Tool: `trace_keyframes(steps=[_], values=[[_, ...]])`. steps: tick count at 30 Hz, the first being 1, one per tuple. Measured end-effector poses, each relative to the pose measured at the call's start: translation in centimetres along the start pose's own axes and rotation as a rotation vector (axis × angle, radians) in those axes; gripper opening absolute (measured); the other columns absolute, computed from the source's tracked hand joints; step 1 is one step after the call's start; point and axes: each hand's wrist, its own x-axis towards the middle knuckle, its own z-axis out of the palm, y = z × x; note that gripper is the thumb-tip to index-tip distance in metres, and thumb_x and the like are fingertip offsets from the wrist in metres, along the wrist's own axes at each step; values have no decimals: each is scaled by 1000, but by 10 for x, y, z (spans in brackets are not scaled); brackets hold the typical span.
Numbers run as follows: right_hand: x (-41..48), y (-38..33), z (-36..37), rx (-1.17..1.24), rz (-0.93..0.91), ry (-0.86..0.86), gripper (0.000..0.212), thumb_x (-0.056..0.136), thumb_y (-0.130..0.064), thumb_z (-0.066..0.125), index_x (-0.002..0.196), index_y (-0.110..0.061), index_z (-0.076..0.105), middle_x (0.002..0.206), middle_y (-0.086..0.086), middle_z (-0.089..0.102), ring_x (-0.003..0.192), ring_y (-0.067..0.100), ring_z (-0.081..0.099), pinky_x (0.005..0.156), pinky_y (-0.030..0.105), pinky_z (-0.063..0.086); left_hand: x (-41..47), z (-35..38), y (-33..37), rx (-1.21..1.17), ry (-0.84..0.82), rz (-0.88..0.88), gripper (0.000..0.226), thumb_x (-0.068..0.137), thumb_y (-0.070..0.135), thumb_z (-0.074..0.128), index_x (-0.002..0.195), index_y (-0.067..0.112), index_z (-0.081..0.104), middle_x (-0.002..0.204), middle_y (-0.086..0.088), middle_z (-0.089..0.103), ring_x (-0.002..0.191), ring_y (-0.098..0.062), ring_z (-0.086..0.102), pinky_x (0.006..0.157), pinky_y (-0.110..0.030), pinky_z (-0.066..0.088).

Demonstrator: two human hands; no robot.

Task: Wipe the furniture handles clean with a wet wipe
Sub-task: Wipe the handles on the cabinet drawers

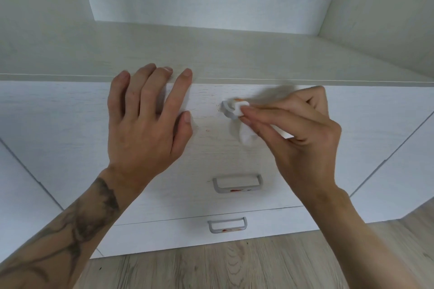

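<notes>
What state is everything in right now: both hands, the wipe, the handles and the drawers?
Left hand: open, flat on the drawer front.
Right hand: pinching the wet wipe.
Wet wipe: crumpled, orange-stained, pressed on the top handle.
Top handle: partly covered by the wipe.
Middle handle: reddish smears, untouched.
Bottom handle: reddish smear, untouched.
Bottom drawer: closed.

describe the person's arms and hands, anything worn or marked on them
Both arms are bare, with no sleeves in view. The left forearm carries a large dark grey tattoo of shaded, branching shapes up to the wrist. The right forearm is unmarked. The left hand and right hand wear no gloves, rings or watch; visible nails are short and unpainted.
</notes>
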Motion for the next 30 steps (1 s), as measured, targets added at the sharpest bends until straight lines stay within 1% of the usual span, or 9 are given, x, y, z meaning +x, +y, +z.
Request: trace_keyframes(steps=[3,7,9,12,17,21,26,28,30], values=[[3,1,3,15,-38,-12,14,93,-16,85,107,-17,83,95,-10,76,92,17,51,81,40,41,0,0,-1,1,-2,-3,53,107,29,48,156,9,49,141,-24,57,136,-40,49,124,-55,26],[-2,6,-6,-19,5,4,12,92,-14,85,105,-16,84,95,-8,77,89,27,54,79,41,43,0,0,-1,-6,-8,-13,53,107,29,47,155,9,49,140,-25,59,136,-40,49,124,-55,26],[-1,0,3,-1,3,15,12,92,-14,85,104,-17,84,94,-9,77,89,25,54,79,40,43,0,0,0,-3,-2,-11,53,107,29,48,156,9,49,140,-25,59,136,-40,49,124,-55,27],[4,0,5,16,-35,-1,12,92,-16,85,105,-16,84,93,-6,77,89,22,53,78,44,44,0,0,0,-9,2,-5,53,107,29,48,156,9,47,140,-24,58,136,-39,48,124,-54,27],[-1,0,0,-12,4,16,11,92,-15,85,103,-15,84,93,-6,78,89,27,55,78,44,44,-1,0,0,-10,1,-12,54,107,29,47,157,10,46,140,-25,58,136,-39,47,125,-54,26],[5,-8,13,17,-42,6,10,93,-16,85,103,-15,85,93,-6,78,92,21,54,79,46,44,-1,1,-1,-15,1,-9,54,107,30,47,157,10,45,141,-24,56,136,-38,47,125,-54,26],[-6,-1,-8,-97,15,49,9,95,-12,83,103,-14,83,94,-2,77,90,31,62,79,48,50,-2,2,-1,-9,-1,-6,53,108,31,45,156,10,47,143,-23,54,136,-39,47,124,-54,26],[-8,-7,-12,-69,88,119,8,97,-10,80,103,-16,79,99,-9,74,92,18,67,83,35,51,-1,2,-1,-8,0,-10,53,108,31,46,156,9,48,142,-23,55,136,-39,47,124,-54,26],[-5,-14,-11,-1,158,167,9,99,-9,78,104,-16,77,100,-14,71,90,-1,63,83,17,44,-1,2,-1,-8,6,-9,53,107,30,46,155,9,48,141,-23,56,136,-39,47,124,-54,27]])
